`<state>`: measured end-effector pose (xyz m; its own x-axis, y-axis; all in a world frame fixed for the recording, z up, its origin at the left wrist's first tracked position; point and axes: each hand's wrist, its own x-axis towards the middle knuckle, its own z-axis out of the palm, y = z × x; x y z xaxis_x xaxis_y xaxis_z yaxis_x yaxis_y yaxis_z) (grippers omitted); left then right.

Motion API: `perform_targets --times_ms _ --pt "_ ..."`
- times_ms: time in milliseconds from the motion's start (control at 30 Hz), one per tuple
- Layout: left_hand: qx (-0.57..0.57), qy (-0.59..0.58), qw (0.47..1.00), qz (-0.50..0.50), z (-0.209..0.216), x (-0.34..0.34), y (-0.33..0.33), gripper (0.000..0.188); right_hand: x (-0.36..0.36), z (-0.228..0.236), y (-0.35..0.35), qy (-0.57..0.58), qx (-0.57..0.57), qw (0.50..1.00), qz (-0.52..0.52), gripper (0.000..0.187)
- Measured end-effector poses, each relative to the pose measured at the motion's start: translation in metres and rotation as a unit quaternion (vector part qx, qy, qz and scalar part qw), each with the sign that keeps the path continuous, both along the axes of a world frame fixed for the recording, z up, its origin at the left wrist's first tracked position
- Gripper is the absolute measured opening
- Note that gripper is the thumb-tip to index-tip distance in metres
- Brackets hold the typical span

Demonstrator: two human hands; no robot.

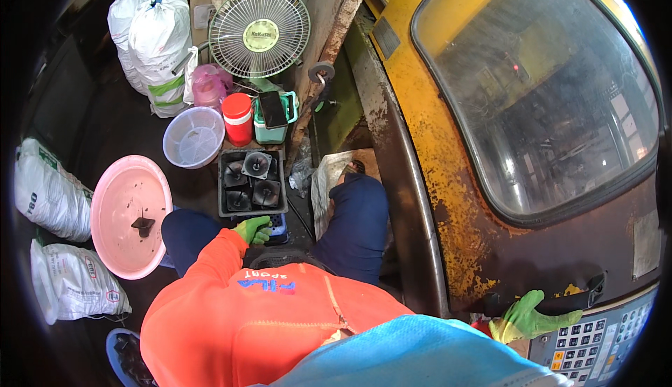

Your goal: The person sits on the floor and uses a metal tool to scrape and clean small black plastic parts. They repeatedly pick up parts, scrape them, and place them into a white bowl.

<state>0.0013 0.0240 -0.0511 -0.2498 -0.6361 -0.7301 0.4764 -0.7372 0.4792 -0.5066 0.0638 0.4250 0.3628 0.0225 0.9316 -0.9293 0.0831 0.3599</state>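
My left hand [253, 230], in a green glove, is held in front of my body beside a blue plastic basket [278, 227]; its fingers are loosely apart with nothing seen in them. Just beyond stands a black tray [222, 189] with several black cone-centred square parts [257, 165] in it. Out to the right, my right hand [528, 318], also gloved in green, has its thumb raised and fingers stretched out. It overlaps the black handle [596, 287] on the machine door, above a control panel [584, 348] with buttons. Whether it touches the handle I cannot tell.
A yellow machine with a windowed door [448, 233] fills the right. To the left are a pink basin [105, 208] with a small dark piece, and white sacks [52, 191]. A fan [294, 33], a red jug [238, 124] and a pale bowl [192, 138] stand ahead.
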Motion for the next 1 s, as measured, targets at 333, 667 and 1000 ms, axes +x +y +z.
perform_targets --times_ms 333,667,1000 --pt "-0.005 0.020 1.000 -0.005 -0.005 -0.003 -0.001 0.034 -0.007 0.008 -0.001 0.033 0.017 0.999 0.040 0.083" --pt "0.007 -0.047 0.999 -0.002 0.014 -0.005 0.001 0.033 -0.012 0.014 0.003 0.051 0.029 0.997 0.057 0.085" --pt "0.007 -0.049 0.999 -0.003 0.011 -0.003 0.001 0.036 -0.014 0.016 0.003 0.064 0.039 0.995 0.067 0.087"
